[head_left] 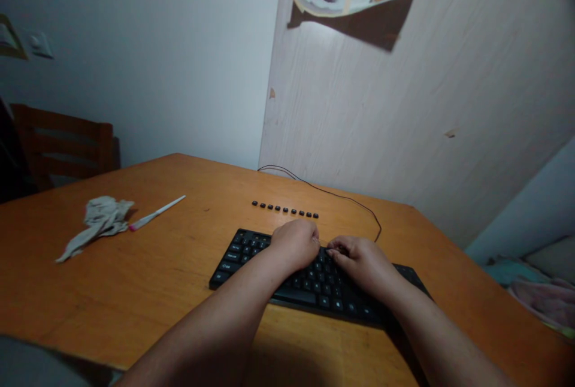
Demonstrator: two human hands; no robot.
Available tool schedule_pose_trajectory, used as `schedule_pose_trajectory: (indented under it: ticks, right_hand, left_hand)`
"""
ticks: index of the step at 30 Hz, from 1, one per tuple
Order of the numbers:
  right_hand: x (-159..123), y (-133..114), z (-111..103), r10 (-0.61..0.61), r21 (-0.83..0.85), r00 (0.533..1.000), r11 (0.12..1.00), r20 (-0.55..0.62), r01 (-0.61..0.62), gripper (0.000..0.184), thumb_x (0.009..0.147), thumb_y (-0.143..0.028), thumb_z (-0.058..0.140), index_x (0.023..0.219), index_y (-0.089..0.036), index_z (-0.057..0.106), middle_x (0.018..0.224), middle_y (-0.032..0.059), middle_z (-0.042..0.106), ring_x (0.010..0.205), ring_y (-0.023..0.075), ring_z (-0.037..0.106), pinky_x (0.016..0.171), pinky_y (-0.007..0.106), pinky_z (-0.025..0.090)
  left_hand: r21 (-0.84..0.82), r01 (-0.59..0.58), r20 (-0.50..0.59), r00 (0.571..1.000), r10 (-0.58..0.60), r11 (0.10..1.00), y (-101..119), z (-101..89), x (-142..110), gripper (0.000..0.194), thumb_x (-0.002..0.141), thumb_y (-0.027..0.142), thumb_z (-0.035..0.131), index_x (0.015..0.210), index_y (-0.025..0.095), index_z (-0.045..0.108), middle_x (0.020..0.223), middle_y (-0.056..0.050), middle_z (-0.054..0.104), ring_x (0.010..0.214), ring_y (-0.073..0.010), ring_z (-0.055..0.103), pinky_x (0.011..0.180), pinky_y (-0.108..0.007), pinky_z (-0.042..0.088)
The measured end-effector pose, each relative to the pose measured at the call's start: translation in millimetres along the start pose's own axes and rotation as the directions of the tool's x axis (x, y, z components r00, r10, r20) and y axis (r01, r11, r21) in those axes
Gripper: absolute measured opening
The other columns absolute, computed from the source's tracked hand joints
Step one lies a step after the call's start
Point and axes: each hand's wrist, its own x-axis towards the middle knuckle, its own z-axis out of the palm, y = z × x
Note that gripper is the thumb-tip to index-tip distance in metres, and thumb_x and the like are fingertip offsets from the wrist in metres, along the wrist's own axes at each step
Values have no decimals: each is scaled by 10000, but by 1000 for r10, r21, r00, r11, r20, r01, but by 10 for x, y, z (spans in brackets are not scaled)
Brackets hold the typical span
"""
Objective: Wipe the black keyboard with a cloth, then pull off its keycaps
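A black keyboard (309, 282) lies on the wooden table in front of me. My left hand (297, 244) rests over its upper middle, with the fingers curled down and mostly hidden behind the back of the hand. Close by on the right, my right hand (359, 260) is at the keyboard's far edge, thumb and fingers drawn together in a pinch. Whatever sits between the fingertips of either hand is too hidden to make out. Beyond the keyboard, several small black keycaps (286, 210) stand in a row.
A crumpled grey cloth (105, 218) and a white stick with a pink end (157, 213) lie on the left of the table (179, 267). A thin dark cable (332, 192) curves behind the keyboard. A wooden chair (67, 141) stands at the far left; fabric (539, 297) is heaped at right.
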Motion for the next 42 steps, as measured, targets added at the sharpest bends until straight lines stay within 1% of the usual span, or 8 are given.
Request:
schedule_pose_trajectory:
  ticks: [6, 10, 13, 19, 24, 30, 33, 42]
  right_hand:
    - [1, 34, 21, 33, 346, 979, 938, -202, 39, 241, 861, -363, 590, 973, -210, 737, 965, 63, 756, 922, 236, 687, 837, 353, 503]
    - [9, -18, 41, 93, 476, 948, 877, -304, 67, 265, 851, -388, 611, 984, -199, 740, 993, 69, 756, 959, 251, 682, 859, 384, 510]
    - [13, -49, 46, 68, 520, 955, 849, -289, 96, 252, 861, -380, 602, 989, -211, 739, 967, 52, 757, 945, 240, 684, 851, 376, 515]
    - [-5, -55, 47, 47, 416, 951, 905, -306, 89, 265, 862, -386, 604, 1000, -207, 741, 972, 61, 756, 910, 233, 689, 822, 353, 520]
    - [16, -39, -53, 0, 287, 967, 955, -256, 76, 260, 873, -370, 577, 1003, -224, 747, 990, 54, 758, 920, 227, 688, 814, 330, 508]
    - [239, 217, -326, 193, 241, 973, 958, -128, -158, 314, 792, -431, 629, 926, -183, 768, 701, 49, 718, 597, 194, 610, 551, 295, 448]
    - [394, 390, -388, 204, 286, 970, 945, -129, -161, 230, 766, -365, 648, 856, -190, 767, 778, 51, 738, 672, 192, 625, 608, 287, 463]
    - [875, 630, -116, 236, 177, 971, 958, -30, -227, 94, 695, -238, 697, 746, -203, 767, 691, 2, 716, 642, 154, 592, 604, 252, 414]
  left_hand:
    - [-265, -59, -95, 995, 35, 963, -30, 95, 97, 220, 808, 196, 520, 889, 191, 724, 911, -75, 728, 890, -230, 643, 764, -319, 457]
    - [-747, 37, 49, 999, -2, 664, 29, 130, 127, 204, 806, 139, 516, 888, 138, 703, 803, -58, 694, 725, -144, 619, 677, -249, 467]
    - [-906, 158, 164, 986, -20, 392, 88, 98, 98, 175, 805, 104, 527, 896, 114, 675, 771, -50, 670, 651, -95, 593, 626, -207, 462]
    - [-936, 200, 181, 979, -91, 290, 109, 75, 74, 73, 778, 62, 564, 795, 108, 617, 699, -34, 641, 596, -74, 572, 580, -183, 447]
    - [-919, 193, 164, 980, -111, 343, 81, 109, 98, 56, 773, 80, 560, 789, 126, 588, 691, -29, 650, 579, -82, 569, 571, -192, 440]
    - [-823, 143, 6, 970, -243, 549, -68, 125, 175, 121, 750, 127, 543, 848, 141, 612, 729, -30, 674, 576, -106, 569, 555, -213, 425]
    - [-762, 138, -38, 966, -256, 633, -190, 153, 229, 101, 751, 158, 534, 815, 147, 612, 687, -19, 656, 560, -112, 556, 525, -211, 395]
    - [-409, 113, -86, 983, -161, 905, -366, 204, 303, 145, 800, 188, 503, 702, 165, 608, 740, -52, 680, 677, -157, 617, 629, -247, 435]
